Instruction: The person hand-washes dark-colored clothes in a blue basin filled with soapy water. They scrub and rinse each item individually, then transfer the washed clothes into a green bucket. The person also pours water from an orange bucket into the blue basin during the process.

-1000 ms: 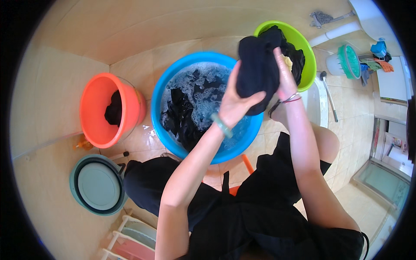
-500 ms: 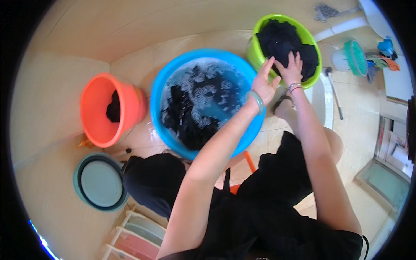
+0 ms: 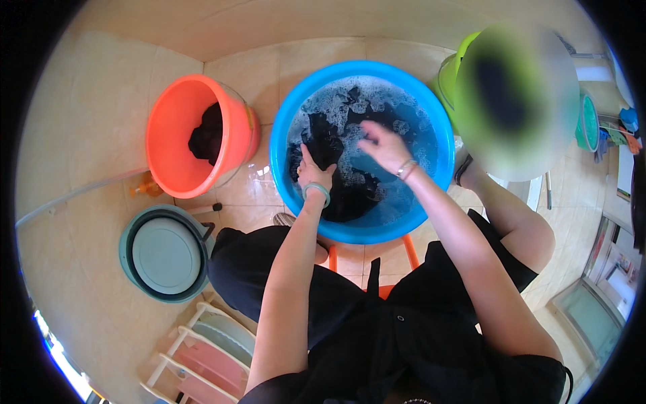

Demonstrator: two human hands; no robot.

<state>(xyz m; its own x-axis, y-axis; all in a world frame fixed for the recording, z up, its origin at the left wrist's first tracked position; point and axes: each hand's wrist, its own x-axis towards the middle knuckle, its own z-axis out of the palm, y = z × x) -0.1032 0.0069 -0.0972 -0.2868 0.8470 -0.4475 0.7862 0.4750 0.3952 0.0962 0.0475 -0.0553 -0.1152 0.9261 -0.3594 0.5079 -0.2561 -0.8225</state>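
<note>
Black cloth (image 3: 351,200) lies half sunk in the left part of the blue tub (image 3: 446,151), its long axis running roughly away from the person, far end a bit leftward. Left hand (image 3: 315,174) is nearer, right at the cloth's left side; thumb and index spread wide, looks like touching, grip not visible. Right hand (image 3: 383,148) is over the water to the cloth's right, fingers loosely apart, nothing seen in them; cloth lies left and nearer the body from it.

Hard to see: cloth's underwater edges, blurred under suds (image 3: 330,97); left hand's outer fingers; right fingertips, smeared. Big blurred patch covers most of the green bucket (image 3: 445,87), contents unreadable.
</note>
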